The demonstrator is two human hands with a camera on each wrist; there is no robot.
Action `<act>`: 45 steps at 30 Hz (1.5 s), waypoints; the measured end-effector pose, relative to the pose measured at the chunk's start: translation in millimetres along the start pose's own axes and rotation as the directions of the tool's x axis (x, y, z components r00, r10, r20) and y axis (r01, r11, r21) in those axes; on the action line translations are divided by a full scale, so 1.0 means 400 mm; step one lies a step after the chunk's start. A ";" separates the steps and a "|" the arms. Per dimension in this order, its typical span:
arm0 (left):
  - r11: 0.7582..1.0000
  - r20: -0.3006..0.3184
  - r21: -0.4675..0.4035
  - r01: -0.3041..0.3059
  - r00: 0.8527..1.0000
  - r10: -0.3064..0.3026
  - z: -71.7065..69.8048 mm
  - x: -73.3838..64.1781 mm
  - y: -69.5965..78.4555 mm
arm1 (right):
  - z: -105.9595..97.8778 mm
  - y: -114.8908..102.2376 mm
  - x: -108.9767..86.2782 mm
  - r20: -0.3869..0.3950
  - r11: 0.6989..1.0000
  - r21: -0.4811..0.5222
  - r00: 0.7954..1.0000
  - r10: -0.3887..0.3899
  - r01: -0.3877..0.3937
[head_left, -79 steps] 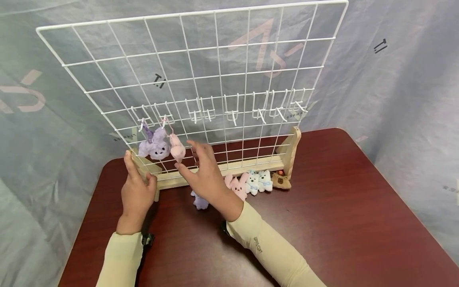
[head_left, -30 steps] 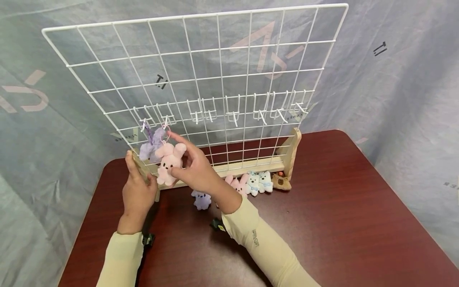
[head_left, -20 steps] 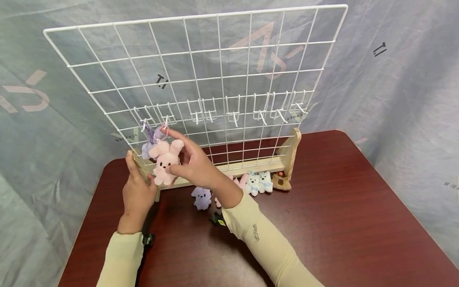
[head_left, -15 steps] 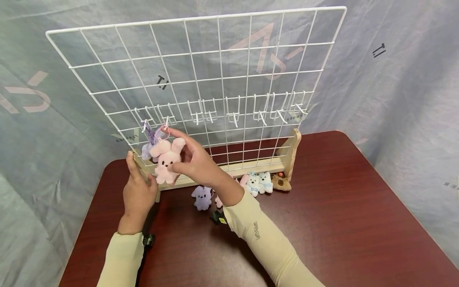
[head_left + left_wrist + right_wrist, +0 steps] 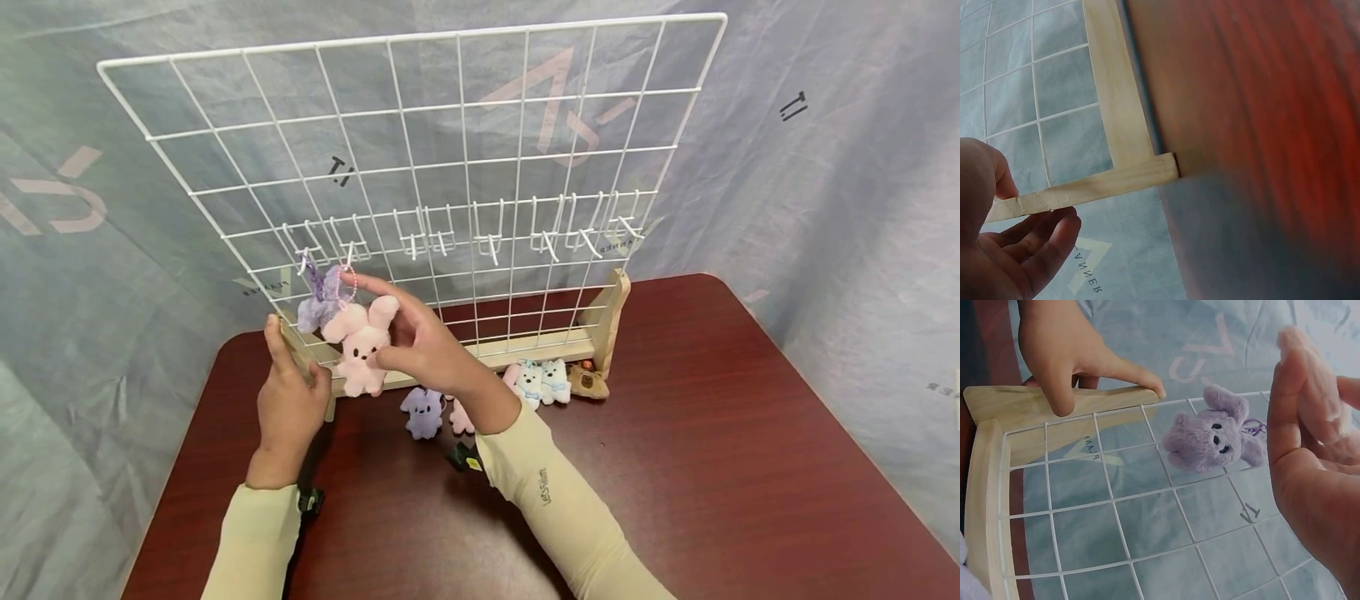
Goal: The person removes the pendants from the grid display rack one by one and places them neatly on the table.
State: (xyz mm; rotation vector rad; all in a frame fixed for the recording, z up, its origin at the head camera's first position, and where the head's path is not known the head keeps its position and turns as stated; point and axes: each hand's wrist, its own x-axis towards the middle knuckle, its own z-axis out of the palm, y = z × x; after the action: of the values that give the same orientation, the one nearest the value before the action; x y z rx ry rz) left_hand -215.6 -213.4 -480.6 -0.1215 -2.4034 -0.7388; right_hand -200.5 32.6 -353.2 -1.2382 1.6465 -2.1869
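In the head view my right hand [image 5: 431,346] holds a pink bunny plush keychain [image 5: 362,354] with the thumb on its front and the fingers behind. Its pink bead chain [image 5: 354,283] loops at the second hook from the left. Beside it, a purple plush keychain [image 5: 1207,434] hangs from the leftmost hook, partly covered in the head view. My left hand [image 5: 291,408] grips the wooden side piece [image 5: 1094,187] of the rack's stand, thumb on one side and fingers on the other. The right wrist view shows the pink plush only blurred and edge-on.
A white wire grid rack [image 5: 461,108] stands upright, with several hooks [image 5: 491,242] in a row. Along its base on the dark red table [image 5: 712,467] lie a purple plush [image 5: 423,412], partly hidden pink plush, white bear plushes [image 5: 555,382] and a brown plush [image 5: 588,381].
My right hand has gone from beside the pink bunny to holding it, and the bunny now faces forward. In the last half second both shifted slightly right and down. My left hand stays put.
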 end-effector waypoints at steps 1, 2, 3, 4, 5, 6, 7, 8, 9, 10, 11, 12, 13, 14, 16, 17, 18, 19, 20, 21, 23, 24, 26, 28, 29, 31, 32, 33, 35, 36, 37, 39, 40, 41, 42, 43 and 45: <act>1.000 0.001 0.000 -0.001 1.000 0.001 0.000 0.000 0.001 | -0.001 0.000 0.000 0.005 1.000 0.002 1.000 -0.004 0.004; 1.000 0.000 0.000 -0.001 1.000 0.001 0.001 0.000 0.001 | -0.003 0.001 -0.002 0.009 1.000 0.005 1.000 -0.005 0.005; 1.000 -0.001 0.000 -0.002 1.000 0.002 0.001 0.000 0.002 | -0.003 0.001 -0.002 0.012 1.000 0.008 1.000 -0.006 0.006; 1.000 -0.002 0.000 -0.002 1.000 0.002 0.001 0.000 0.002 | -0.003 0.001 -0.003 0.016 1.000 0.011 1.000 -0.010 0.009; 1.000 -0.003 0.000 -0.001 1.000 0.001 0.002 0.000 0.002 | -0.003 0.002 -0.004 0.019 1.000 0.012 1.000 -0.013 0.013; 1.000 -0.004 0.001 0.001 1.000 -0.001 0.002 0.000 0.002 | -0.003 0.003 -0.004 0.022 1.000 0.013 1.000 -0.018 0.018; 1.000 -0.005 0.001 0.002 1.000 -0.002 0.003 0.000 0.002 | -0.002 0.003 -0.005 0.025 1.000 0.016 0.999 -0.023 0.022; 1.000 -0.007 0.001 0.004 1.000 -0.004 0.003 0.000 0.002 | -0.001 0.004 -0.007 0.023 1.000 0.006 0.999 -0.028 0.028; 1.000 -0.008 0.001 0.006 1.000 -0.006 0.003 -0.001 0.002 | -0.001 0.005 -0.009 0.020 0.999 -0.003 0.999 -0.033 0.033; 1.000 -0.009 0.001 0.008 1.000 -0.008 0.004 -0.001 0.003 | 0.000 0.006 -0.011 0.018 0.999 -0.010 0.999 -0.038 0.038; 1.000 -0.010 0.002 0.009 1.000 -0.009 0.004 -0.001 0.003 | 0.000 0.007 -0.014 0.016 0.999 -0.018 0.999 -0.040 0.040; 1.000 -0.011 0.003 0.009 1.000 -0.009 0.004 -0.002 0.003 | 0.001 0.008 -0.017 0.012 0.999 -0.023 0.999 -0.041 0.042; 1.000 -0.011 0.004 0.009 1.000 -0.009 0.005 -0.002 0.003 | 0.001 0.009 -0.020 0.005 0.999 -0.033 0.999 -0.043 0.044; 1.000 -0.012 0.004 0.006 1.000 -0.006 0.005 -0.002 0.003 | 0.001 0.010 -0.022 -0.001 0.998 -0.039 0.999 -0.045 0.044; 1.000 -0.011 0.006 0.004 1.000 -0.003 0.006 -0.001 0.003 | 0.001 0.011 -0.025 -0.018 0.999 -0.037 0.999 -0.038 0.038; 1.000 -0.011 0.006 0.002 1.000 -0.002 0.006 0.000 0.003 | 0.001 0.012 -0.026 -0.030 0.999 -0.032 0.999 -0.033 0.032; 1.000 -0.011 0.006 0.000 1.000 0.000 0.006 0.001 0.003 | 0.001 0.012 -0.027 -0.046 0.999 -0.030 0.999 -0.023 0.021; 1.000 -0.012 0.006 0.000 1.000 0.000 0.006 0.002 0.003 | 0.001 0.013 -0.028 -0.061 1.000 -0.030 0.998 -0.009 0.007; 1.000 -0.013 0.006 0.000 1.000 0.000 0.006 0.002 0.002 | 0.002 0.014 -0.030 -0.078 1.000 -0.024 0.997 0.010 -0.012; 1.000 -0.013 0.006 0.001 1.000 0.000 0.006 0.003 0.003 | 0.002 0.015 -0.032 -0.096 0.999 -0.020 0.995 0.029 -0.031; 1.000 -0.016 0.004 0.002 1.000 -0.002 0.006 0.004 0.003 | 0.003 0.017 -0.037 -0.127 0.997 -0.020 0.990 0.067 -0.070; 1.000 -0.017 0.003 0.002 1.000 -0.002 0.006 0.004 0.003 | 0.003 0.018 -0.039 -0.141 0.996 -0.019 0.986 0.087 -0.090; 1.000 -0.018 0.001 0.004 1.000 -0.004 0.006 0.003 0.004 | 0.003 0.020 -0.044 -0.162 0.992 -0.018 0.980 0.117 -0.121; 1.000 -0.021 -0.001 0.005 1.000 -0.005 0.006 0.002 0.004 | 0.002 0.022 -0.047 -0.174 0.990 -0.022 0.975 0.136 -0.142; 1.000 -0.021 -0.002 0.006 1.000 -0.006 0.006 0.002 0.004 | 0.001 0.024 -0.049 -0.178 0.989 -0.022 0.974 0.143 -0.149; 1.000 -0.020 -0.002 0.007 1.000 -0.007 0.006 0.001 0.004 | -0.001 0.027 -0.050 -0.182 0.988 -0.030 0.972 0.146 -0.154; 1.000 -0.018 -0.003 0.007 1.000 -0.007 0.006 0.001 0.004 | -0.003 0.028 -0.051 -0.184 0.988 -0.035 0.973 0.142 -0.151; 1.000 -0.019 -0.003 0.008 1.000 -0.008 0.006 0.002 0.004 | -0.004 0.030 -0.051 -0.188 0.988 -0.042 0.972 0.139 -0.149; 1.000 -0.017 -0.002 0.010 1.000 -0.010 0.007 0.002 0.002 | -0.006 0.033 -0.050 -0.194 0.988 -0.048 0.972 0.134 -0.146; 1.000 -0.018 -0.001 0.011 1.000 -0.011 0.007 0.002 0.001 | -0.006 0.034 -0.050 -0.199 0.988 -0.052 0.971 0.131 -0.144; 1.000 -0.021 -0.001 0.012 1.000 -0.012 0.008 0.002 0.000 | -0.007 0.035 -0.050 -0.206 0.988 -0.054 0.969 0.134 -0.148; 1.000 -0.027 0.000 0.013 1.000 -0.013 0.009 0.003 -0.001 | -0.007 0.036 -0.050 -0.219 0.985 -0.053 0.965 0.147 -0.162; 1.000 -0.030 0.000 0.013 0.999 -0.013 0.010 0.003 -0.002 | -0.008 0.037 -0.050 -0.223 0.984 -0.049 0.962 0.155 -0.170; 1.000 -0.033 -0.001 0.012 0.999 -0.012 0.011 0.003 -0.003 | -0.008 0.038 -0.050 -0.229 0.983 -0.050 0.960 0.160 -0.176; 1.000 -0.036 -0.001 0.011 0.999 -0.011 0.011 0.003 -0.004 | -0.009 0.039 -0.050 -0.233 0.982 -0.047 0.958 0.168 -0.184; 1.000 -0.039 -0.002 0.010 0.999 -0.010 0.011 0.003 -0.004 | -0.009 0.040 -0.050 -0.236 0.981 -0.046 0.956 0.175 -0.191; 1.000 -0.041 -0.003 0.010 0.999 -0.010 0.011 0.004 -0.005 | -0.011 0.041 -0.049 -0.243 0.979 -0.049 0.954 0.178 -0.196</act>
State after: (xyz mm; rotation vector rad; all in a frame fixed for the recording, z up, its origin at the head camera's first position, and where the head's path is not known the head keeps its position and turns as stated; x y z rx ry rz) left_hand -219.7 -212.9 -483.4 -0.0952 -2.3656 -0.7428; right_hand -196.2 40.1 -377.8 -0.8194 1.8610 -2.2451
